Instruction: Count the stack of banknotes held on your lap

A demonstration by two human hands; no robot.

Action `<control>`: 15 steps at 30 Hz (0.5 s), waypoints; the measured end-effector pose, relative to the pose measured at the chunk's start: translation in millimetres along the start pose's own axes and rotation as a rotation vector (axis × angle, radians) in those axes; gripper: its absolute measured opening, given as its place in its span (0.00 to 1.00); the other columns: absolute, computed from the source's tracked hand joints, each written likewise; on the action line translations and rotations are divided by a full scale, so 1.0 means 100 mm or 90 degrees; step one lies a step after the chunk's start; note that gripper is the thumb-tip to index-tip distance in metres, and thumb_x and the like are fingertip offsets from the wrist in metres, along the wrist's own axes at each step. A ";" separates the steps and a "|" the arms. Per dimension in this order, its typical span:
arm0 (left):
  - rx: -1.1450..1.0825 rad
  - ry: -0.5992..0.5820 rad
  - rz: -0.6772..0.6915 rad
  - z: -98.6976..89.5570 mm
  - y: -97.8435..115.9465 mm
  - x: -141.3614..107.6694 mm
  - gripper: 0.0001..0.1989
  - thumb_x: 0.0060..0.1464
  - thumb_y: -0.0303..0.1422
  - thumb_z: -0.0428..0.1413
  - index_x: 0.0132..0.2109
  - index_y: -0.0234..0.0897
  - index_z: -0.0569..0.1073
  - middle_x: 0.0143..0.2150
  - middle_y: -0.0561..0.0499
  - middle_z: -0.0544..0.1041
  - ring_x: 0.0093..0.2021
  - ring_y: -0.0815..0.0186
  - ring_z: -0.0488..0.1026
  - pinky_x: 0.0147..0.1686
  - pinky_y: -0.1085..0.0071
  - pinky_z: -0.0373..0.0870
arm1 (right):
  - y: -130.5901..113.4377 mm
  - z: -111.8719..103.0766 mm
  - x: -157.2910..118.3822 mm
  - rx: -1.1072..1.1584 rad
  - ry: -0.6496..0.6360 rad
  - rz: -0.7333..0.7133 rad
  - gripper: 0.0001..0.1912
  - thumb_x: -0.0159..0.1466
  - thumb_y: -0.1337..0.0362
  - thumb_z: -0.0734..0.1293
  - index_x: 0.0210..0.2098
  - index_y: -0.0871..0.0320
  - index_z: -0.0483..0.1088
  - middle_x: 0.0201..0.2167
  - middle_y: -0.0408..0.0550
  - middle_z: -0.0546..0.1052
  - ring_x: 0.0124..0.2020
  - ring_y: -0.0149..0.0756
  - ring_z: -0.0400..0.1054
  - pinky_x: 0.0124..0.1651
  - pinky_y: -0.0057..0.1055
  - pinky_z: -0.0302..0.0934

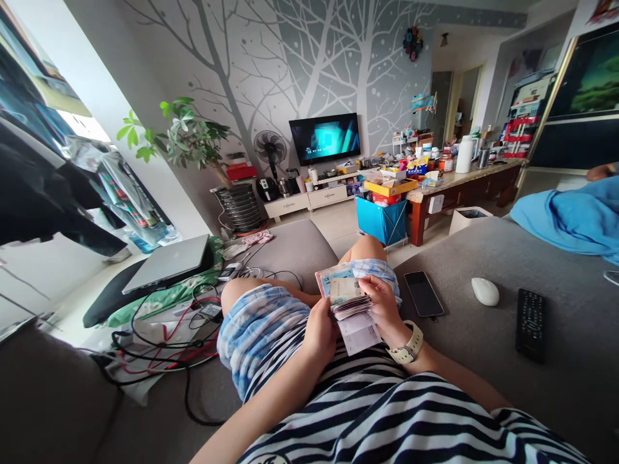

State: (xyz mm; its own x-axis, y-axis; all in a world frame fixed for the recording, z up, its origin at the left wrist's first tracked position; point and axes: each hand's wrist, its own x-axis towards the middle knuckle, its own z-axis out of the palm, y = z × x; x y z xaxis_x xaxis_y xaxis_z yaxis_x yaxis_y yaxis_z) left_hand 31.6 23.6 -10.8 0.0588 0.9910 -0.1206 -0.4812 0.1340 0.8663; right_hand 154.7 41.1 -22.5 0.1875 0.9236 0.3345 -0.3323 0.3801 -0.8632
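A stack of paper notes (349, 305) is held above my lap between both hands. My left hand (320, 330) closes round the stack's left edge, thumb on top. On the right side, my right hand (382, 305) pinches the notes near a pale greenish one, with a watch (407, 345) on that wrist. Bluish and pinkish notes (333, 277) fan out at the far end, and a whitish paper (360, 334) hangs below the stack toward my striped shirt. The fingers under the stack are mostly hidden.
To my right on the grey sofa (464, 258) lie a phone (423, 294), a white mouse (485, 292) and a black remote (530, 325). Tangled cables and a laptop (169, 261) are on the left. A blue bin (382, 221) stands ahead by a cluttered table.
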 end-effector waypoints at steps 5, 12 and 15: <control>0.010 -0.007 0.020 -0.03 0.06 0.00 0.13 0.48 0.37 0.57 0.39 0.34 0.76 0.33 0.48 0.80 0.32 0.59 0.77 0.30 0.68 0.71 | -0.01 0.02 -0.03 -0.027 -0.019 -0.022 0.14 0.58 0.53 0.66 0.22 0.55 0.65 0.18 0.39 0.61 0.20 0.30 0.54 0.24 0.30 0.51; -0.011 -0.007 0.015 -0.10 0.01 0.05 0.14 0.48 0.34 0.57 0.43 0.34 0.76 0.38 0.46 0.81 0.35 0.58 0.78 0.34 0.67 0.73 | 0.00 0.04 -0.05 -0.040 -0.048 -0.031 0.17 0.60 0.52 0.65 0.20 0.54 0.62 0.16 0.39 0.59 0.19 0.31 0.52 0.23 0.31 0.49; -0.024 0.007 0.009 -0.09 0.02 0.04 0.14 0.46 0.32 0.57 0.41 0.33 0.76 0.37 0.45 0.81 0.34 0.58 0.78 0.34 0.65 0.73 | -0.03 0.05 -0.06 -0.034 -0.042 -0.024 0.19 0.63 0.51 0.62 0.21 0.54 0.65 0.15 0.40 0.60 0.17 0.31 0.52 0.23 0.32 0.49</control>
State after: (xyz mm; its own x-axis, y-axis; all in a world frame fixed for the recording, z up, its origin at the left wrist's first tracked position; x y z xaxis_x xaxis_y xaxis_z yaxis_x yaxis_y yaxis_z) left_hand 23.5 27.7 -13.7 0.0426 0.9926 -0.1136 -0.5141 0.1193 0.8494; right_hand 150.0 34.8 -20.4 0.1364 0.9109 0.3893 -0.2760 0.4124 -0.8682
